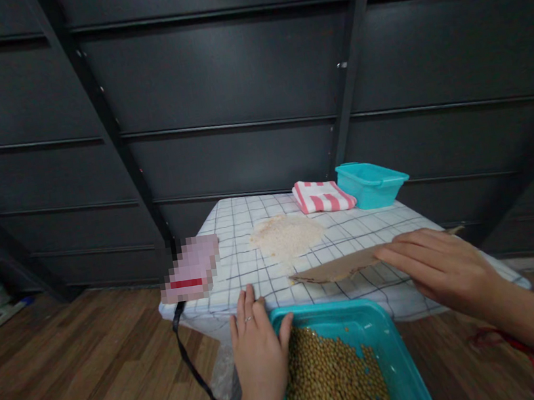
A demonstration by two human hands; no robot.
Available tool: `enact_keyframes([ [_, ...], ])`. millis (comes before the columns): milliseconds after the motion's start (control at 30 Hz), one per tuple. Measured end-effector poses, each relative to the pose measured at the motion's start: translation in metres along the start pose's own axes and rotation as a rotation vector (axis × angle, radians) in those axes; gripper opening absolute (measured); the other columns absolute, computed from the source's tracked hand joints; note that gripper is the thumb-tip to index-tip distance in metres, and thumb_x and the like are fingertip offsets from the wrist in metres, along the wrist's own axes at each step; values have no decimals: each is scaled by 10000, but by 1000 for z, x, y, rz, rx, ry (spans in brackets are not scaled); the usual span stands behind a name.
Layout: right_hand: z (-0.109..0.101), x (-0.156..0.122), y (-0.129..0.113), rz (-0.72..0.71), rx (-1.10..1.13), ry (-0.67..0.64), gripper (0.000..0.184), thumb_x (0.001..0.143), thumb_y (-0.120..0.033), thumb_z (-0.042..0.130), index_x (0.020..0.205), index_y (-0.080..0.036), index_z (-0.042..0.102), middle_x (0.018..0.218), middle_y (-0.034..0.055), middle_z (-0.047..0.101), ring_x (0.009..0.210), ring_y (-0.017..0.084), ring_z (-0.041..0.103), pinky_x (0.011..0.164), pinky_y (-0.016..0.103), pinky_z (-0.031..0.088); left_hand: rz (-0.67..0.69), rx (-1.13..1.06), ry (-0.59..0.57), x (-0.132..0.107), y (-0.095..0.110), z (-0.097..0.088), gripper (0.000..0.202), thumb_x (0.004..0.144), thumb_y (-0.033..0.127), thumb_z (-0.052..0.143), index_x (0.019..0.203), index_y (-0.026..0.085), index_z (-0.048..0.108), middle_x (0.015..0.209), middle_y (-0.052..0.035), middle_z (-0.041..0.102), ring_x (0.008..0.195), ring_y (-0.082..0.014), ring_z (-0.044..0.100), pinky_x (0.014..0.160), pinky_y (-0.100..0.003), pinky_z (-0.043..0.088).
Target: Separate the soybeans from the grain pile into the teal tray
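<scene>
Head view: a torn brown cardboard piece (339, 267) is pinched by the right hand (438, 268) along the white-clothed table's (368, 232) near edge, apparently for scraping, with the left hand (257, 340) spread at a teal plastic tray (331, 305), a low, level stroke seemingly being required.

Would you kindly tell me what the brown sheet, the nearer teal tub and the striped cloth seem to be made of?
The brown sheet is probably cardboard, matt, with a ragged edge. The nearer teal tub looks like smooth plastic, given its rounded corners and faint shine. The striped cloth seems a soft, matt fabric, judging by its folds; its fibre is unclear.
</scene>
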State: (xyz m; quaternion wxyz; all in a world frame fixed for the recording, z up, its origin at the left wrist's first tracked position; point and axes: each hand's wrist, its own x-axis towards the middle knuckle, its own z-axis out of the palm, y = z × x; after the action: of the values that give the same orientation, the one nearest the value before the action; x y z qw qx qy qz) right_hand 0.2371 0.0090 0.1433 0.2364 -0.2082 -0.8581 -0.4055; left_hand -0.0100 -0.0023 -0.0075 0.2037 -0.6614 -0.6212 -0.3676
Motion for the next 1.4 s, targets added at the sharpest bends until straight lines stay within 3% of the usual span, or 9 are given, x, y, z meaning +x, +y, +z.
enact_keyframes([
  [367,-8,-2,-4,-10,21,-31,327,771,33,330,918,-168,542,736,32,639,692,132,560,626,267,455,8,-5,7,-1,-1,0,412,819,490,346,965,130,483,1170,-206,537,1111,-337,475,782,-501,474],
  [667,-8,7,-4,-15,11,-23,233,813,-1,353,900,-125,530,750,69,644,713,151,559,610,272,455,22,4,-10,0,-1,-2,392,809,464,394,964,115,486,1167,-215,540,1109,-342,478,788,-501,473],
  [967,-7,-11,-2,-8,34,-60,289,785,31,339,917,-144,528,771,49,630,735,138,541,644,270,447,32,26,0,0,-1,-1,415,818,472,367,962,100,484,1157,-224,543,1098,-342,486,778,-494,479],
  [1200,-10,-10,-5,28,67,-54,288,796,14,336,903,-181,519,745,20,614,715,126,533,645,252,433,20,29,3,1,0,-1,408,815,486,367,951,121,491,1164,-204,546,1101,-330,488,789,-484,479],
  [1400,-11,-21,-6,68,217,-151,275,836,-46,324,965,-208,505,802,18,606,720,125,529,637,257,423,43,55,11,1,0,-1,441,825,486,333,952,93,487,1150,-227,546,1086,-341,494,764,-488,488],
])
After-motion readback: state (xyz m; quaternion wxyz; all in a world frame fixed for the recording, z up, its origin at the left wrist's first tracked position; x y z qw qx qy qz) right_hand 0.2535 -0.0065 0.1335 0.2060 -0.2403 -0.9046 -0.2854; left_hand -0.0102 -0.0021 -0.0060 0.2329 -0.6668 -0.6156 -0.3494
